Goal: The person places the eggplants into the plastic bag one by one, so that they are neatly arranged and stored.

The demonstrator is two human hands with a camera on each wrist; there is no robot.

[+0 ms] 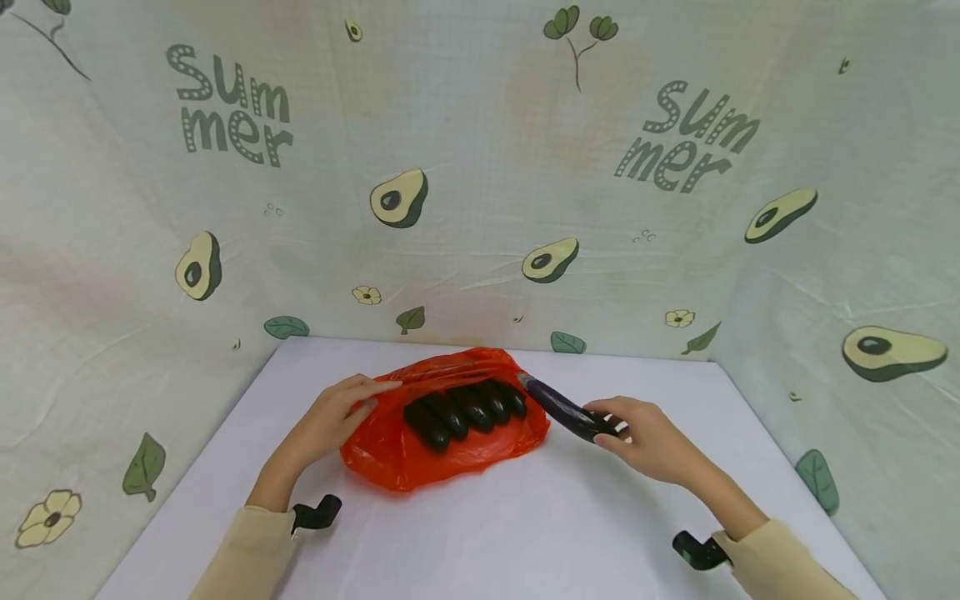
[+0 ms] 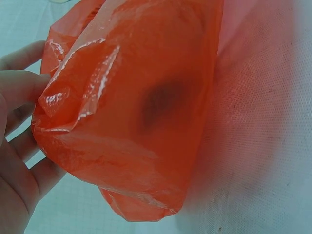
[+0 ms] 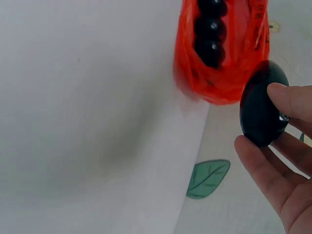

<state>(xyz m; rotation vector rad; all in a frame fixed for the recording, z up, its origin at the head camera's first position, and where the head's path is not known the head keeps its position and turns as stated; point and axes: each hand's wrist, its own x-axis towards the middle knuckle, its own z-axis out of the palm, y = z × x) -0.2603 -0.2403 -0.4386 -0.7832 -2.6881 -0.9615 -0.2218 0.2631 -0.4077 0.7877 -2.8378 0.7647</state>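
Observation:
My right hand point(image 1: 645, 437) grips a long dark purple eggplant point(image 1: 564, 408) by its rounded end, above the table. The stem end points toward a red plastic bag point(image 1: 480, 457) to the left. Inside the bag's open mouth several dark eggplants point(image 1: 468, 408) lie side by side. At the bag's left side, my left hand point(image 1: 333, 417) holds its upper rim between thumb and fingers. In the left wrist view, the thumb and fingers point(image 2: 19, 78) meet the crinkled plastic, and a dark shape shows through it. The right wrist view shows the held eggplant point(image 3: 263, 107) end-on, pinched by the fingers.
The white table point(image 1: 480, 542) stretches in front of the bag and to both sides. A printed cloth point(image 1: 465, 125) with avocados and leaves hangs behind and along the sides. Each wrist carries a small black camera point(image 1: 318, 512).

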